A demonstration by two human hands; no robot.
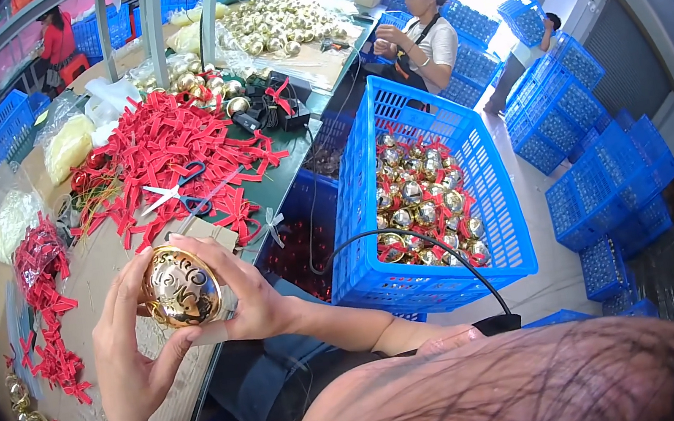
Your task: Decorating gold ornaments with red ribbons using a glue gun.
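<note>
A shiny gold ball ornament (pixel 181 288) with raised lettering is held over the table edge between both of my hands. My left hand (pixel 131 357) cups it from below and the left, a green bangle on that wrist. My right hand (pixel 242 295) grips it from the right, fingers curled over its top. A heap of red ribbon bows (pixel 166 143) lies on the table just beyond, with blue-handled scissors (pixel 177 193) on top of it.
A blue crate (pixel 438 269) full of finished gold balls with red bows stands to my right. More gold balls (pixel 278 22) fill the far table end. A seated person (pixel 424 33) works beyond. Stacked blue crates (pixel 605 175) line the right. Loose bows (pixel 44 283) lie at left.
</note>
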